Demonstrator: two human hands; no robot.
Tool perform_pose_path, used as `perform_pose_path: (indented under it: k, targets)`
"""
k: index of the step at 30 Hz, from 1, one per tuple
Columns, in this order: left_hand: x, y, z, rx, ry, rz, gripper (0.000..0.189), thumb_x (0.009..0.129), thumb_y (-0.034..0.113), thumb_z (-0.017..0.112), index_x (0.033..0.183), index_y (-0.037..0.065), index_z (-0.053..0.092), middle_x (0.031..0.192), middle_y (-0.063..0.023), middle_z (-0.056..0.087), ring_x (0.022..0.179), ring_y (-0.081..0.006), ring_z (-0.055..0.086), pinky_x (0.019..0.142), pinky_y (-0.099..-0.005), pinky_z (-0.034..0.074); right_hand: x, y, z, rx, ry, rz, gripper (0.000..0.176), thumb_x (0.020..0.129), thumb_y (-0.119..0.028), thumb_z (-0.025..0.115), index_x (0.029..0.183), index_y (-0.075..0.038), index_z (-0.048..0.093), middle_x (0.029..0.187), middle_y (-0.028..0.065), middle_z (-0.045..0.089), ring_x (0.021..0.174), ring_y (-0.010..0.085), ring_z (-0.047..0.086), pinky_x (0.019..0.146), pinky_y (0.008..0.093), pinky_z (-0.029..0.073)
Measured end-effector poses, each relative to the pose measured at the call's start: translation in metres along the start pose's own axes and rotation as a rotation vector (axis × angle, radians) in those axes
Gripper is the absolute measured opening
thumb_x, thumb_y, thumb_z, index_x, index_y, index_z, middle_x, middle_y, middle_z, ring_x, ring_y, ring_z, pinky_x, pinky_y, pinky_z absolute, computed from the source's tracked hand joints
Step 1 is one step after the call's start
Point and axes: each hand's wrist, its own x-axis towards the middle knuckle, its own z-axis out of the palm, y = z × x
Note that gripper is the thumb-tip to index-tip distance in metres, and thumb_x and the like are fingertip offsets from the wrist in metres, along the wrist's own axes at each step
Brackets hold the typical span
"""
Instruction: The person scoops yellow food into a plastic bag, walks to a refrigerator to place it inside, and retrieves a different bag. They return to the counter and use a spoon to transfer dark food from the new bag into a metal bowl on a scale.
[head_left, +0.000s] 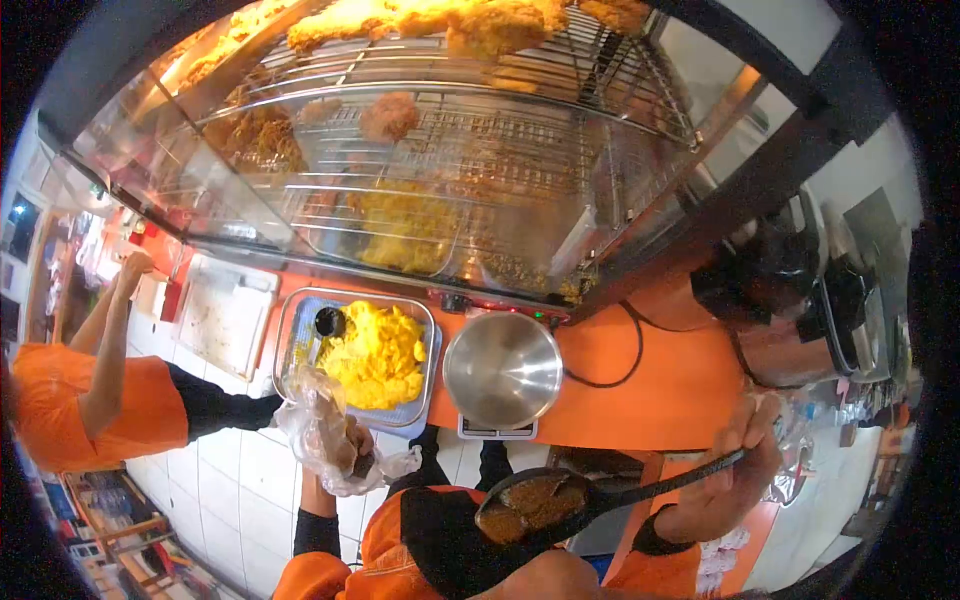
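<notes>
My right hand (735, 465) is closed around the handle of a large black ladle (665, 488). Brown, wet-looking food (545, 500) fills the ladle's bowl, which hangs in front of my apron. My left hand (352, 445) grips a crinkled clear plastic bag (315, 415), and the bag partly covers my fingers. What the bag contains is hard to make out. Just beyond it is a metal tray (432, 345) with bright yellow food (372, 355) and a small black cup (329, 321). To its right, a shiny steel bowl (503, 368) sits on a scale (497, 431).
A lit glass display cabinet (440, 150) with wire racks and fried pieces rises over the orange counter (640, 390). Left of the tray lies a white board (226, 312). A co-worker in an orange shirt (100, 410) stands at left. A black cable (640, 345) curves across the counter.
</notes>
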Motion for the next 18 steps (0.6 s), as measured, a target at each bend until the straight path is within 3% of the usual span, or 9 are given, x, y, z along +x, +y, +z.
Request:
perform_pose_path:
  k: [1, 5, 8, 10, 11, 14, 16, 17, 18]
  targets:
    - [-0.003, 0.0, -0.001, -0.006, 0.007, 0.002, 0.053, 0.069, -0.005, 0.064, 0.118, 0.004, 0.045, 0.106, -0.0074, 0.057, 0.092, -0.02, 0.058, 0.079, -0.0346, 0.051, 0.002, -0.001, 0.001, 0.103, -0.03, 0.114, 0.04, 0.082, -0.033, 0.063, 0.076, 0.001, 0.042, 0.074, 0.0049, 0.034, 0.062, 0.0115, 0.039, 0.048, 0.0222, 0.031]
    - [-0.01, -0.002, -0.001, -0.018, 0.018, 0.015, 0.055, 0.069, -0.005, 0.064, 0.119, 0.004, 0.044, 0.107, -0.0078, 0.056, 0.093, -0.0205, 0.058, 0.08, -0.035, 0.051, 0.005, 0.007, -0.012, 0.044, -0.009, 0.188, 0.038, 0.084, -0.03, 0.061, 0.072, -0.001, 0.04, 0.073, 0.0058, 0.035, 0.061, 0.0118, 0.039, 0.047, 0.022, 0.03]
    - [-0.012, -0.004, -0.001, -0.029, 0.019, 0.019, 0.057, 0.068, -0.005, 0.064, 0.12, 0.004, 0.043, 0.108, -0.008, 0.056, 0.094, -0.0209, 0.058, 0.08, -0.0354, 0.051, 0.009, -0.003, -0.008, 0.351, -0.051, 0.377, 0.036, 0.085, -0.027, 0.06, 0.072, -0.001, 0.039, 0.072, 0.0056, 0.035, 0.059, 0.0115, 0.038, 0.046, 0.0221, 0.029]
    - [-0.014, -0.004, -0.001, -0.034, 0.011, 0.021, 0.058, 0.068, -0.005, 0.064, 0.121, 0.005, 0.042, 0.109, -0.0082, 0.055, 0.094, -0.0212, 0.058, 0.08, -0.0356, 0.051, 0.01, -0.001, 0.0, 0.311, -0.075, 0.25, 0.032, 0.086, -0.023, 0.058, 0.072, -0.002, 0.038, 0.071, 0.0062, 0.035, 0.058, 0.0115, 0.038, 0.045, 0.0224, 0.031]
    - [-0.015, -0.006, -0.002, -0.037, 0.012, 0.02, 0.058, 0.068, -0.005, 0.064, 0.121, 0.005, 0.042, 0.109, -0.0083, 0.055, 0.095, -0.0213, 0.058, 0.081, -0.0358, 0.051, 0.007, 0.009, 0.002, 0.113, -0.064, 0.044, 0.029, 0.086, -0.02, 0.056, 0.072, -0.002, 0.038, 0.07, 0.007, 0.036, 0.058, 0.0117, 0.04, 0.044, 0.0223, 0.033]
    - [-0.018, -0.01, 0.0, -0.052, 0.002, 0.022, 0.06, 0.068, -0.005, 0.065, 0.122, 0.005, 0.041, 0.11, -0.0086, 0.055, 0.095, -0.0217, 0.058, 0.081, -0.0361, 0.051, 0.006, 0.012, -0.009, -0.529, -0.107, -0.271, 0.019, 0.087, -0.011, 0.051, 0.075, -0.001, 0.039, 0.073, 0.0097, 0.041, 0.058, 0.0134, 0.044, 0.045, 0.0209, 0.04]
    - [-0.018, -0.012, 0.002, -0.056, -0.006, 0.021, 0.061, 0.067, -0.005, 0.065, 0.123, 0.005, 0.041, 0.111, -0.0087, 0.054, 0.096, -0.022, 0.058, 0.081, -0.0363, 0.051, 0.005, 0.011, -0.014, -0.354, -0.07, -0.107, 0.015, 0.087, -0.008, 0.05, 0.076, -0.002, 0.041, 0.074, 0.0105, 0.044, 0.059, 0.0152, 0.047, 0.048, 0.0215, 0.044]
    - [-0.018, -0.012, 0.003, -0.057, -0.011, 0.019, 0.062, 0.067, -0.005, 0.065, 0.123, 0.005, 0.04, 0.111, -0.0088, 0.054, 0.096, -0.0221, 0.058, 0.081, -0.0365, 0.051, 0.005, 0.012, -0.011, 0.044, -0.002, 0.106, 0.015, 0.086, -0.009, 0.051, 0.077, -0.002, 0.041, 0.073, 0.0103, 0.045, 0.06, 0.0161, 0.048, 0.05, 0.0227, 0.046]
    - [-0.018, -0.012, 0.004, -0.058, -0.015, 0.018, 0.062, 0.067, -0.005, 0.065, 0.123, 0.005, 0.04, 0.111, -0.0089, 0.054, 0.096, -0.0222, 0.058, 0.081, -0.0366, 0.051, 0.002, 0.013, -0.008, 0.072, 0.022, 0.156, 0.014, 0.086, -0.009, 0.051, 0.078, -0.002, 0.042, 0.073, 0.0103, 0.046, 0.061, 0.017, 0.049, 0.053, 0.0245, 0.047]
